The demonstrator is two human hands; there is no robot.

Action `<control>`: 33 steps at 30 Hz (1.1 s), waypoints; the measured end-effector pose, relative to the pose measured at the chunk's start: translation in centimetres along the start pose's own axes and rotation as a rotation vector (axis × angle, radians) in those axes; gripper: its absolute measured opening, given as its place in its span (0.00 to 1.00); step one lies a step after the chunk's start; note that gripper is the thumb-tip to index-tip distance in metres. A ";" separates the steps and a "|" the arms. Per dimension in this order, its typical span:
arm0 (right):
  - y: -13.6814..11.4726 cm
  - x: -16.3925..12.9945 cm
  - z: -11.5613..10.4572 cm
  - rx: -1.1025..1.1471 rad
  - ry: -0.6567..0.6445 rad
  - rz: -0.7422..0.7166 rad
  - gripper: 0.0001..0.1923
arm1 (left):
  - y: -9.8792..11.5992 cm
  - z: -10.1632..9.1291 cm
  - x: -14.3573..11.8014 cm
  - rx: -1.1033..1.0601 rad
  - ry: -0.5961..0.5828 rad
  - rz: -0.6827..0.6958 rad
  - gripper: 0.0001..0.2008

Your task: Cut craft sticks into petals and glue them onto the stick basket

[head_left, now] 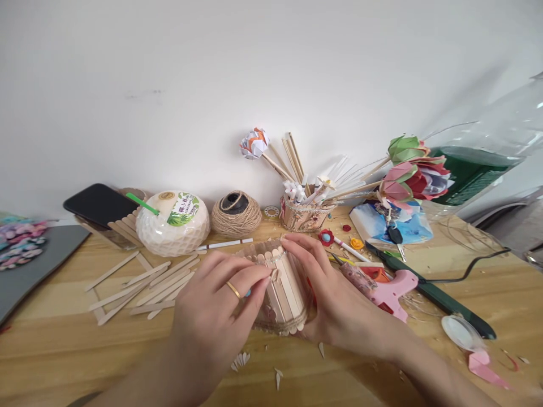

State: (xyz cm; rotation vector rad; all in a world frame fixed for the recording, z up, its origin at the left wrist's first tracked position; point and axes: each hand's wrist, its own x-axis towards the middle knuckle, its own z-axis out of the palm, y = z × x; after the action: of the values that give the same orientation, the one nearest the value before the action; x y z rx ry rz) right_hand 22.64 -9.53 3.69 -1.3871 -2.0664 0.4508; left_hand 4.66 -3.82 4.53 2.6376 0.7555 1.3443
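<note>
From the head view, I am cradling a small stick-walled holder (282, 291) between both hands, at about 6 o'clock from the twine ball (236, 213) on the wooden table (63, 345). My left hand (216, 308) is closing in from the 9 o'clock side: the fingers (250, 277) are curled together and pressing against the upright wooden sticks near the holder's rim (a gold ring is showing on one of them). My right hand (335, 299) is wrapping the 3 o'clock side, its fingers lying across the top edge and down the far wall, so the holder is being clamped between my two hands rather than pinched by either alone. The holder is standing tilted toward me, with a band of twine running around its base.

At 9 o'clock from my left hand, loose craft sticks (146, 285) are lying scattered. At 3 o'clock from my right hand, a pink glue gun (392, 291) is resting on the table, close beside my wrist. At 12 o'clock, a decorated cup (303, 215) is holding paper flowers and sticks.
</note>
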 end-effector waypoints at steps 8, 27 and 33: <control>0.0 0.0 0.0 -0.004 -0.008 0.012 0.49 | 0.0 -0.4 0.1 0.087 -0.014 0.118 0.09; 0.2 0.0 -0.1 -0.015 -0.031 0.026 0.49 | -0.2 0.6 -0.9 0.015 0.075 0.103 0.15; 0.3 -0.2 -0.1 -0.033 -0.044 0.054 0.48 | -0.5 1.1 -1.5 0.034 0.058 0.131 0.16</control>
State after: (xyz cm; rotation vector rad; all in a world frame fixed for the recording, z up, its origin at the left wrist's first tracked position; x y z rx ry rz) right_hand 22.95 -9.61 3.56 -1.4673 -2.0838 0.4762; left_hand 4.58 -3.94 2.61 2.7286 0.6274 1.4582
